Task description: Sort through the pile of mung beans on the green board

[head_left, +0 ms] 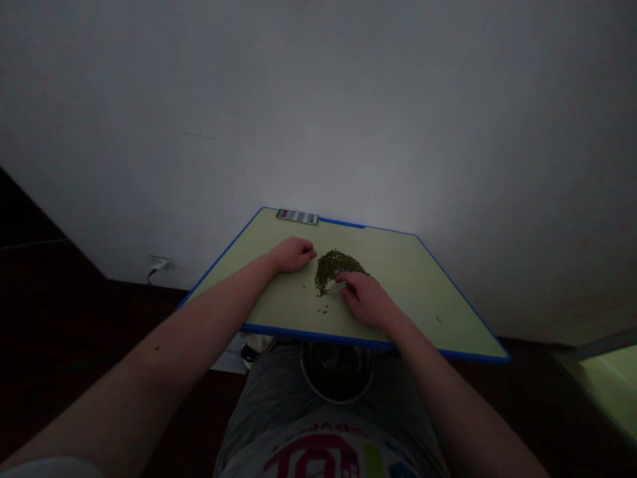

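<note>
A heap of small green grains, like mung beans (329, 264), lies on the pale yellow tabletop (279, 305). Just left of the heap, my left hand (293, 255) rests on the board with its fingers curled in and nothing visible in them. My right hand (367, 299) reaches into the heap's near right side, fingertips bent together at the grains. Beside those fingertips is a faint, pale, curved shape (335, 289), too dim to identify. What the right fingers hold, if anything, is hidden. A few loose grains (322, 310) lie nearer to me.
A phone (297, 216) with a lit screen lies at the far left edge, by the white wall (348, 119). Blue edging (318, 334) borders the tabletop. A round metal bowl (337, 400) sits at my lap under the front edge. A plug (159, 265) is in the wall at left.
</note>
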{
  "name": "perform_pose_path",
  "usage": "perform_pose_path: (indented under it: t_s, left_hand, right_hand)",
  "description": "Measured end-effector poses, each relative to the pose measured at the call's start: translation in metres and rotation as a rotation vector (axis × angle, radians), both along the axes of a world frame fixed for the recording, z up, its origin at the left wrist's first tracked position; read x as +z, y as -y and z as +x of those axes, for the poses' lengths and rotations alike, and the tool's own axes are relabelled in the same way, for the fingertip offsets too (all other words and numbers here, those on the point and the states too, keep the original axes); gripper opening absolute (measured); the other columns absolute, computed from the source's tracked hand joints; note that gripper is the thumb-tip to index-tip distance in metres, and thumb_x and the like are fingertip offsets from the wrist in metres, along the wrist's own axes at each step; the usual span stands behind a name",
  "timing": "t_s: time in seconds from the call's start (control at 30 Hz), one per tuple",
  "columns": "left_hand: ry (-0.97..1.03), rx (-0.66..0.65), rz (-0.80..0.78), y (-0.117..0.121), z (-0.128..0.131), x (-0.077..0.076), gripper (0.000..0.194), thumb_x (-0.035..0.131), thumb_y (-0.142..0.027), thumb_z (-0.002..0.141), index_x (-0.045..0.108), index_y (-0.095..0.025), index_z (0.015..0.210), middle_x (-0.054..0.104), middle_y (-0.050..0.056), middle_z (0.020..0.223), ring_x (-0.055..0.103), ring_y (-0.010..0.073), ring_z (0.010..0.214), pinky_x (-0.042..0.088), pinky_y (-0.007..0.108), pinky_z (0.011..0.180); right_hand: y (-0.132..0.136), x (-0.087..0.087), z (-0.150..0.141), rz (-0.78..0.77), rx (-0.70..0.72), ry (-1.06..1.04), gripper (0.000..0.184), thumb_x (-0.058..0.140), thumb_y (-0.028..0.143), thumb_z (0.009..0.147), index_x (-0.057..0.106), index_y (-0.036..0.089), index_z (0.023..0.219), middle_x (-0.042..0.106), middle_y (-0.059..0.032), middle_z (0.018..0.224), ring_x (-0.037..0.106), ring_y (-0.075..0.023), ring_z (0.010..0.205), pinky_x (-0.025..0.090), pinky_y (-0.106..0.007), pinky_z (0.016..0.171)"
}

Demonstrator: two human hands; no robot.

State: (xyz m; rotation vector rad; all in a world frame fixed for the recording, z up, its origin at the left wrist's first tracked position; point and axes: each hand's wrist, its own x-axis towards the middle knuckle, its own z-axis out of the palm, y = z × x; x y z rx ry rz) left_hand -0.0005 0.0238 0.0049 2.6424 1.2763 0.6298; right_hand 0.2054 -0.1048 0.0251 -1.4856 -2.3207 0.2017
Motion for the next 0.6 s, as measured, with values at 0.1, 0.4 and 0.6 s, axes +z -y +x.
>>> perform_pose_path:
  t_s: [0.1, 0.4, 0.6]
  left_hand:
    - [0.002, -0.009, 0.007, -0.001, -0.001, 0.0, 0.034, 0.04, -0.04, 0.079, 0.059, -0.015, 0.065, 0.054, 0.002, 0.058, 0.041, 0.011, 0.053, 0.026, 0.025, 0.053]
    - [0.012, -0.006, -0.003, 0.001, 0.001, 0.002, 0.034, 0.04, -0.04, 0.079, 0.059, -0.015, 0.064, 0.053, 0.002, 0.058, 0.04, 0.011, 0.053, 0.026, 0.025, 0.053]
    - [0.004, -0.006, 0.013, 0.002, 0.0, 0.002, 0.034, 0.04, -0.039, 0.079, 0.06, -0.015, 0.066, 0.054, 0.002, 0.059, 0.041, 0.0111, 0.054, 0.027, 0.025, 0.054]
  right_hand:
    - [0.0, -0.002, 0.004, 0.003, -0.036, -0.005, 0.026, 0.044, 0.014, 0.079, 0.056, 0.017, 0.102, 0.061, -0.0051, 0.095, 0.053, -0.0145, 0.088, 0.035, -0.027, 0.081]
    - [-0.013, -0.01, 0.005, 0.025, -0.107, 0.013, 0.03, 0.044, 0.017, 0.081, 0.053, 0.016, 0.109, 0.058, -0.0071, 0.108, 0.051, -0.0161, 0.098, 0.034, -0.028, 0.087]
    - [-0.008, -0.006, -0.004, 0.001, -0.015, -0.032, 0.029, 0.044, 0.016, 0.081, 0.055, 0.017, 0.108, 0.058, -0.006, 0.107, 0.051, -0.0156, 0.099, 0.034, -0.028, 0.089]
